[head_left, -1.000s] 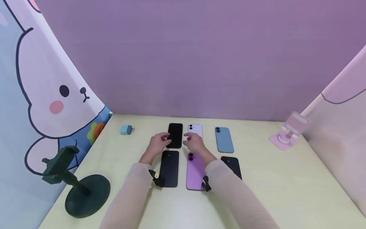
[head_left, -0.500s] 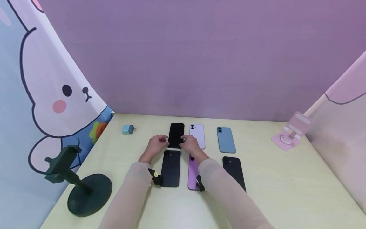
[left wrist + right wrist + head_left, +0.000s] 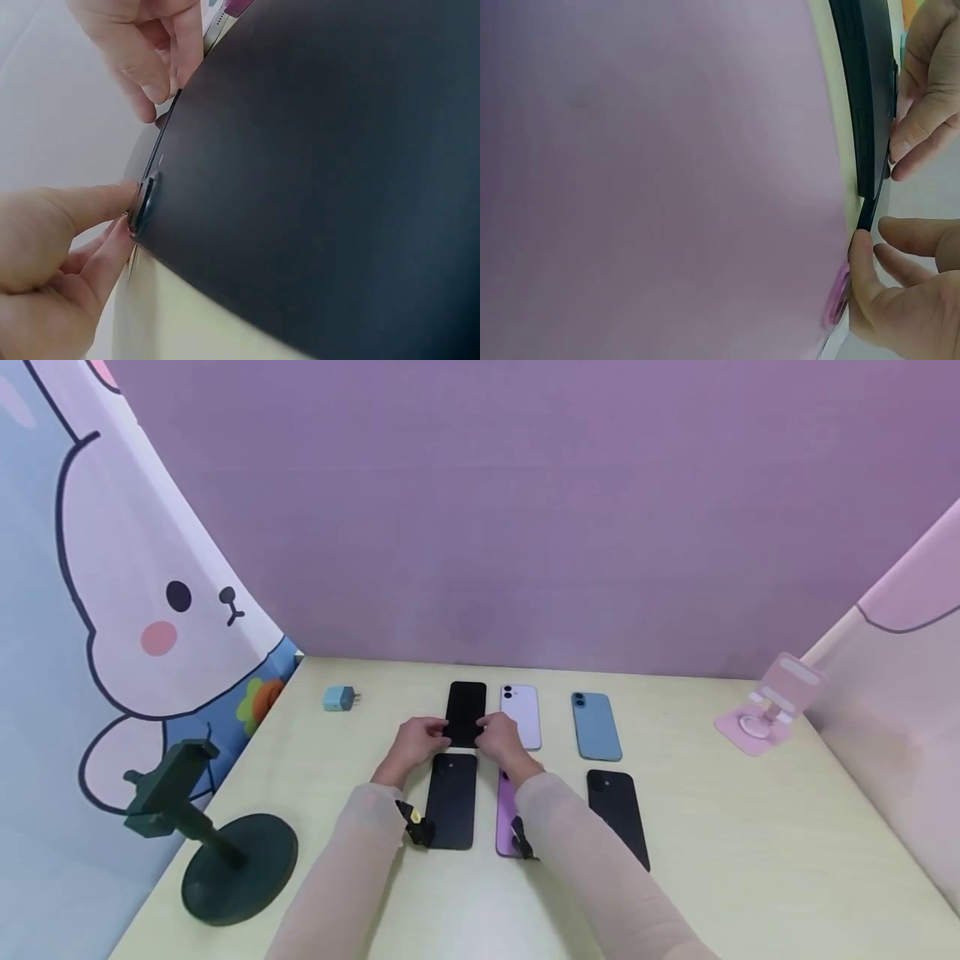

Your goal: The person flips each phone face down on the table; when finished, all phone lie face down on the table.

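Observation:
A black smartphone lies screen up in the far row on the table. My left hand holds its left edge between thumb and fingers, while my right hand has curled fingers at its right edge. Just below it lies a dark smartphone, back up, under my left wrist; its back fills much of the left wrist view. A purple smartphone is partly hidden by my right forearm. Beside my right hand is a lavender smartphone. The wrist views show both hands' fingertips close to the black phone's edges.
To the right lie a blue smartphone and another black smartphone. A dark green stand occupies the left side, with a blue charger plug behind it. At the far right stands a pink phone stand.
My right hand has moved left, off the lavender phone, to the black smartphone's right edge. My left hand has closed in on its left edge. The whole view has shifted slightly.

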`<state>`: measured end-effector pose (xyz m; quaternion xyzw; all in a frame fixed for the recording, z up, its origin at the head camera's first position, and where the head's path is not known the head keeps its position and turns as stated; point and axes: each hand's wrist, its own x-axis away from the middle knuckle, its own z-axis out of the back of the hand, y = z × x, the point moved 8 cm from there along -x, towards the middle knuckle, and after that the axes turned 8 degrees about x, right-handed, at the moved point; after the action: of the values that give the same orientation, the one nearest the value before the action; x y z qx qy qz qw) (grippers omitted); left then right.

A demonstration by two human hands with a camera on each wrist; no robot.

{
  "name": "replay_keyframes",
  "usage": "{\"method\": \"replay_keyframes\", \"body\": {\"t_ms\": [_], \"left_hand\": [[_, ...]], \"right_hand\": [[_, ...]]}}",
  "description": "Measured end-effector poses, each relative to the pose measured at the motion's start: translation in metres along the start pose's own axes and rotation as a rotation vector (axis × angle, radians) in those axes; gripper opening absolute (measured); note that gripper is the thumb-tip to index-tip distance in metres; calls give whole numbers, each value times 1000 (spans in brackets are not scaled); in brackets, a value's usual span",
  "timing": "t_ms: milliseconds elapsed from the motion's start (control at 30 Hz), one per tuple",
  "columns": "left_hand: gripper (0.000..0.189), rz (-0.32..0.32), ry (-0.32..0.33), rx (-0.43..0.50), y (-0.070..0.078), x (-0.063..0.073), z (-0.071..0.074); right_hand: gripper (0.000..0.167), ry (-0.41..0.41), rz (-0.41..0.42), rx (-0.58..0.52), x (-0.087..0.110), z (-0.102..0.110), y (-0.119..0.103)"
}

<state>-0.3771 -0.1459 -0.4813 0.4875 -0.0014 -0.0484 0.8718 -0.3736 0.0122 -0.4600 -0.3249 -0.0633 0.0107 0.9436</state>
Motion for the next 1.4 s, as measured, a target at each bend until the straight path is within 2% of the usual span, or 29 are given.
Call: {"method": "replay_keyframes", "body": {"t_ms": [267, 600, 767, 900, 1100, 1400], "left_hand": [[33, 39, 5, 30, 1, 0, 0], [33, 68, 6, 44, -2, 0, -1], [32, 55, -11, 32, 1, -1, -2], [32, 2, -37, 0, 8, -2, -2], [29, -84, -50, -94, 22, -3, -7], [33, -93, -7, 48, 29, 0, -11]], "right_hand": [[41, 13, -70, -56, 0, 1, 3], [46, 6, -40, -137, 0, 0, 5], [45, 15, -20, -202, 1, 3, 8], [45, 33, -15, -331, 0, 5, 10], [56, 14, -21, -545, 1, 4, 10], [50, -59, -17, -735, 2, 3, 7]]}}
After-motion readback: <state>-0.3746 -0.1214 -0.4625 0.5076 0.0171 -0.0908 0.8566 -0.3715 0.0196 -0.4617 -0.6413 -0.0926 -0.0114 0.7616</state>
